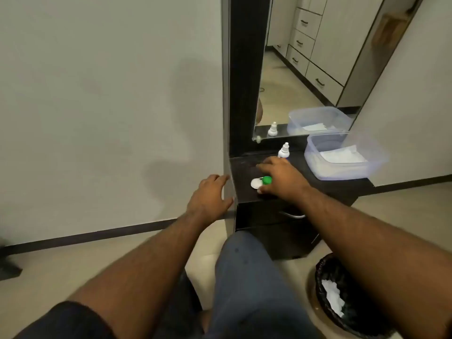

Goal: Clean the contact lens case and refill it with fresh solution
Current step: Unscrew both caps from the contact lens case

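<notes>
A pale wall fills the left of my view, and to the right of it a dark dresser top (244,167) sits below a tall mirror (305,69), with tiled floor beneath. I am watching from the head camera only, so everything I report comes from above and behind the arms.

The contact lens case (261,182) lies on the dresser top near its front edge, one cap white and one green, both caps apparently still on. The right hand (281,177) arches over it with fingers spread and relaxed; the thumb tip rests just beside the white cap, but I see no grip closed round the case. The left hand (210,194) hangs open beside the dresser's left corner, holding nothing.

Behind the right hand stands the solution bottle (283,150), upright with its cap on. Further right is a clear plastic tub (318,165) with white tissue (342,155) lying in it. On the floor at lower right a black bin (325,289) holds crumpled white paper.

I judge this to be the opening step: taking hold of the case before any cleaning. The next move calls for the right hand to settle its fingers on the case and lift or steady it, while the left comes across to unscrew a cap. The case is small and light, so it may skid on the smooth top if pressed from one side.
</notes>
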Demonstrator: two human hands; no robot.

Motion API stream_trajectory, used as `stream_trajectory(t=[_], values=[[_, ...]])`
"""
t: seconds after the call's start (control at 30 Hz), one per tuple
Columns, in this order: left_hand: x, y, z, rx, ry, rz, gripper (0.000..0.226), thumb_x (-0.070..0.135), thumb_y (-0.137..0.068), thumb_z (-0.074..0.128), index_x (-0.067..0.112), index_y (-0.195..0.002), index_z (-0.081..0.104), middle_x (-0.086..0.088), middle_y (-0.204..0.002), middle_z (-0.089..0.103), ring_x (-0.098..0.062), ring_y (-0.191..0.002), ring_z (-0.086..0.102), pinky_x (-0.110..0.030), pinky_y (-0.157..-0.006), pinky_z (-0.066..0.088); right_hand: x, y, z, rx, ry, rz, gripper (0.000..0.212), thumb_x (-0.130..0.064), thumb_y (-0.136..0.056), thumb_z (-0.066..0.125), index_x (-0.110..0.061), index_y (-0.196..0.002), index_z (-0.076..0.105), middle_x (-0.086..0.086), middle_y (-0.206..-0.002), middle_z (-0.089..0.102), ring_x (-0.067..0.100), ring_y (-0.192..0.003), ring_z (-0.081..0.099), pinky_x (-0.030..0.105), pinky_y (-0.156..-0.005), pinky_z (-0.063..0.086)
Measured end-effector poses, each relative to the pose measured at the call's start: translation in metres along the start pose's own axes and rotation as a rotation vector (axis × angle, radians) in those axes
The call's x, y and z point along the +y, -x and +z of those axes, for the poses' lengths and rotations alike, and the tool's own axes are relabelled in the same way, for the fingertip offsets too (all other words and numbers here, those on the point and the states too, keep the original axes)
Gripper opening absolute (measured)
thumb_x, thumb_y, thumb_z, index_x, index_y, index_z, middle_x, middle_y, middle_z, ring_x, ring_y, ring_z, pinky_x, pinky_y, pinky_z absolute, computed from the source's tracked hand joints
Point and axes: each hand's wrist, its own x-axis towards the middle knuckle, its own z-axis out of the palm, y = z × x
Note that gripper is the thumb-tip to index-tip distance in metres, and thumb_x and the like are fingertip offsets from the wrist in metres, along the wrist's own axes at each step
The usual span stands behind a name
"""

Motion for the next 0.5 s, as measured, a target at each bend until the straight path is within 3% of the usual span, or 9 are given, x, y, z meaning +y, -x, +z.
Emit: stream_trajectory(t=[0.13, 0.23, 0.37, 0.5], values=[[0.017, -0.036, 0.004, -0.026, 0.120, 0.075, 0.065, 0.033, -0.087, 0.065, 0.020, -0.145, 0.039, -0.004, -0.146, 0.046, -0.023, -0.132, 0.041, -0.038, -0.108, 0.037, 0.033, -0.010, 0.003, -0.053, -0.318, 0.036, 0.070, -0.024, -0.070, 0.081, -0.016, -0.133, 0.053, 0.004, -0.126, 0.055, 0.016, -0.115, 0.051, 0.019, -0.094, 0.037], [0.018, -0.056, 0.018, -0.087, 0.100, 0.146, 0.068, 0.035, -0.084, 0.067, 0.022, -0.145, 0.040, -0.004, -0.146, 0.048, -0.024, -0.133, 0.042, -0.043, -0.109, 0.037, 0.050, -0.019, 0.013, -0.102, -0.373, 0.005, 0.064, -0.024, -0.070, 0.081, -0.019, -0.129, 0.057, -0.001, -0.121, 0.058, 0.011, -0.111, 0.052, 0.020, -0.094, 0.039], [0.014, -0.065, 0.038, -0.113, 0.059, 0.167, 0.058, 0.041, -0.088, 0.061, 0.027, -0.142, 0.044, 0.004, -0.145, 0.049, -0.021, -0.140, 0.034, -0.054, -0.112, 0.026, 0.059, -0.020, 0.027, -0.031, -0.494, -0.011, 0.052, -0.020, -0.068, 0.083, -0.017, -0.117, 0.066, -0.002, -0.110, 0.058, 0.011, -0.104, 0.056, 0.022, -0.094, 0.044], [0.004, -0.067, 0.057, 0.005, 0.156, 0.198, 0.040, 0.040, -0.087, 0.060, 0.027, -0.125, 0.062, 0.007, -0.128, 0.063, -0.018, -0.127, 0.049, -0.058, -0.104, 0.033, 0.059, -0.016, 0.038, 0.054, -0.583, -0.016, 0.045, -0.016, -0.065, 0.084, -0.014, -0.108, 0.070, -0.003, -0.100, 0.059, 0.010, -0.095, 0.057, 0.011, -0.086, 0.042]])
